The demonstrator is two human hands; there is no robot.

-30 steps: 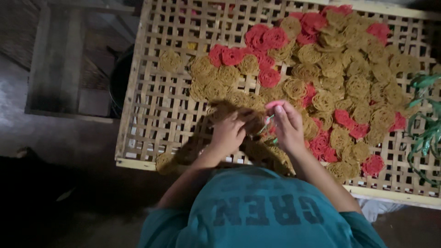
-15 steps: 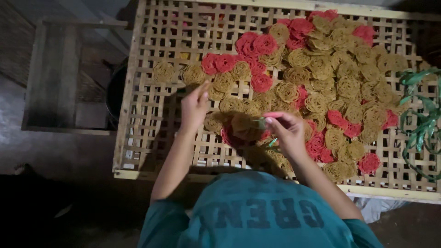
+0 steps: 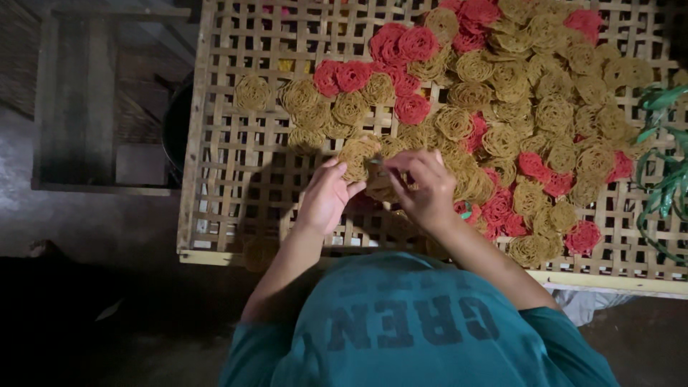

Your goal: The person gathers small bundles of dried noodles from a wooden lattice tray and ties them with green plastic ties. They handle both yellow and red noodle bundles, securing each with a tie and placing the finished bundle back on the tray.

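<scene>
A woven bamboo rack [image 3: 236, 208] carries several round noodle discs, tan ones [image 3: 509, 79] and red ones [image 3: 401, 46], heaped toward the right. My left hand [image 3: 324, 199] and my right hand [image 3: 424, 188] meet near the rack's front middle. Between their fingertips is one tan noodle disc [image 3: 357, 154]. The left fingers pinch its lower left edge and the right fingers curl onto its lower right edge. Below the hands I see my teal shirt [image 3: 408, 330].
A lone tan disc [image 3: 252, 92] lies on the rack's left part. A dark wooden frame [image 3: 75, 100] stands on the floor to the left, and a dark bucket [image 3: 175, 129] sits under the rack's left edge. Green strips [image 3: 666, 172] hang at the right.
My left hand has drawn back from the discs at the upper left and now meets the right hand on one tan disc. The right hand has shifted slightly upward.
</scene>
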